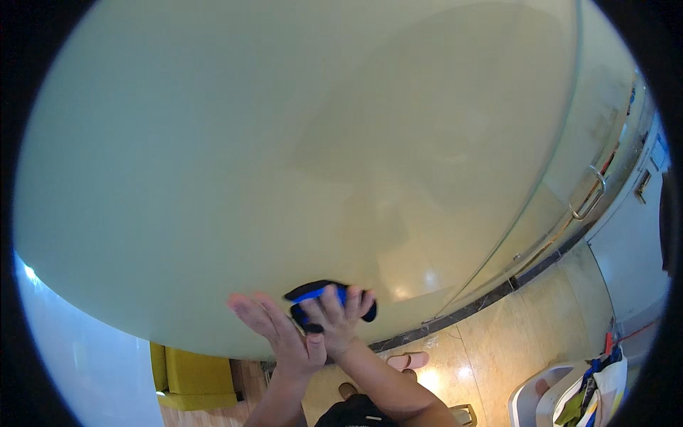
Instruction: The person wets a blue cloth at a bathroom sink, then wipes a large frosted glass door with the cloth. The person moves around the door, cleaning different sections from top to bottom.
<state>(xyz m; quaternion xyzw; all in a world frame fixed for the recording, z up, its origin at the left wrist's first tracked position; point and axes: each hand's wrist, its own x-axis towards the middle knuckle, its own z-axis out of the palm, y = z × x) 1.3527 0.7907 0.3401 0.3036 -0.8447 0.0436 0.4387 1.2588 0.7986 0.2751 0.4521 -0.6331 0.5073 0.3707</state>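
A large frosted glass panel (213, 160) stands in front of me and fills most of the view. My right hand (339, 323) holds a black-and-blue pad or cloth (315, 292) low against the glass, its fingers spread over it. What the pad exactly is cannot be made out. Just to the left, my left hand (283, 333) is raised flat with fingers extended and thumb out, holding nothing. It is at or very near the glass; whether it touches is unclear. The two hands meet or overlap near the wrists.
A metal door handle (589, 197) is on the glass to the right, above a dark stone sill (448, 323). Pink slippers (408, 361) lie on the tiled floor (491, 331). A white basin (541, 389) with cloths (592, 389) is at lower right; a yellow-green sofa (197, 376) is at lower left.
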